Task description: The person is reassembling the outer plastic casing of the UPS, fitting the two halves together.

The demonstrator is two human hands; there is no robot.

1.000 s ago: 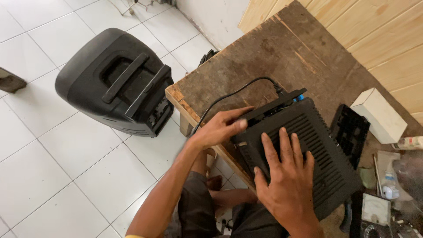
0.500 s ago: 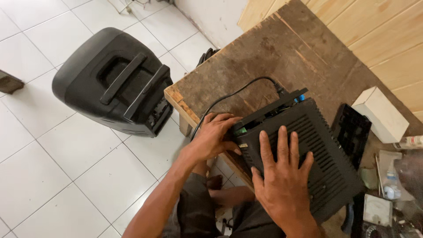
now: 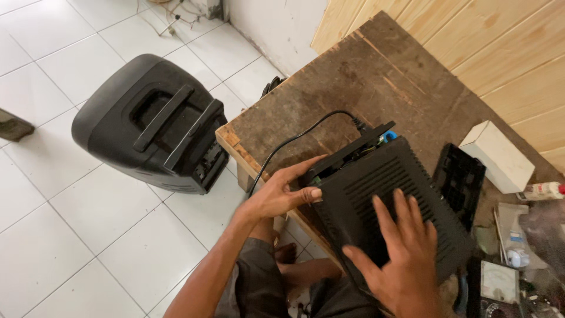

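Observation:
A black vented electronic box [image 3: 382,194] lies on the worn wooden table [image 3: 359,82] near its front edge. My right hand [image 3: 400,259] rests flat on the box's slotted top cover, fingers spread. My left hand [image 3: 282,191] grips the box's left end, thumb on the cover's corner and fingers under the front edge. A black cable [image 3: 294,141] runs from the box's far end across the table and down over the edge. A bit of blue shows at the box's far corner.
A large black speaker with handles [image 3: 156,126] lies on the white tiled floor to the left. On the table's right stand a white box [image 3: 497,156], a black plastic panel [image 3: 459,179], a small bottle [image 3: 541,189] and a meter [image 3: 500,282].
The view has shifted slightly. My left hand has moved along the box's left end, its thumb now on the cover corner. My right hand stays pressed on the cover.

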